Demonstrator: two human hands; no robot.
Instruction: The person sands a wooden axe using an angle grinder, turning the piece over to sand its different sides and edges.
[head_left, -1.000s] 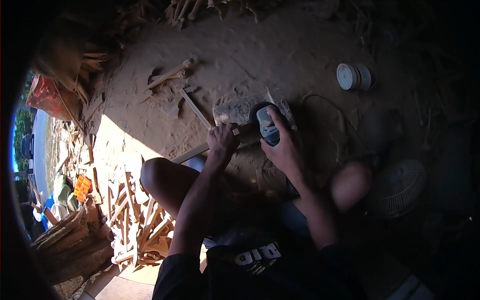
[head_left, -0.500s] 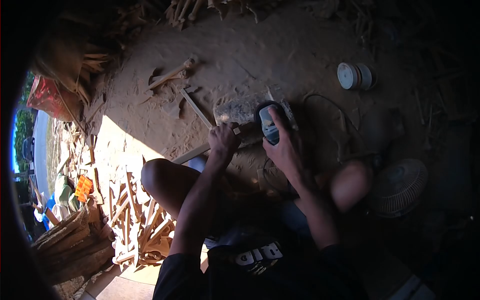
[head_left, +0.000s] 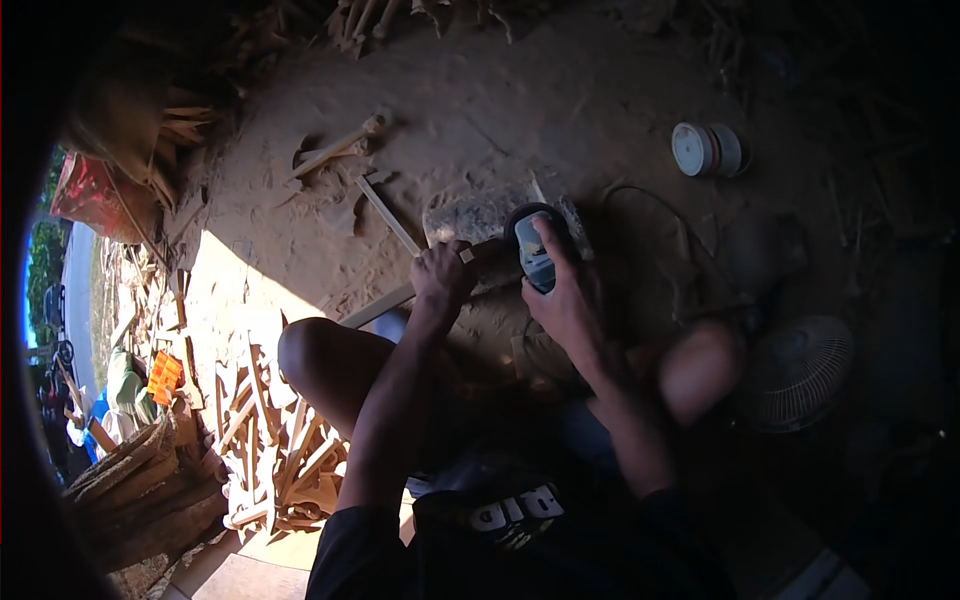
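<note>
My left hand (head_left: 440, 277) is closed around a strip of wood (head_left: 382, 304), which runs from above my knee towards the block. A small pale square wood end (head_left: 466, 256) shows beside its fingers. My right hand (head_left: 568, 305) grips a handheld power sander (head_left: 537, 262) from above, with a grey-green body and a dark round head. The sander is over the right part of a worn block (head_left: 465, 220) on the ground. Whether its head touches the wood is too dark to tell. Another thin wood strip (head_left: 388, 213) slants up from beside my left hand.
A heap of cut wood pieces (head_left: 290, 440) lies in sunlight by my left knee. Loose sticks (head_left: 340, 150) rest on the dusty ground ahead. A white spool-like container (head_left: 705, 150) stands at the far right, a fan (head_left: 800, 375) near my right knee. A cord (head_left: 660, 195) curves behind the sander.
Both hands keep their grips. My left hand and the sander have shifted only slightly; the whole view has moved a little too.
</note>
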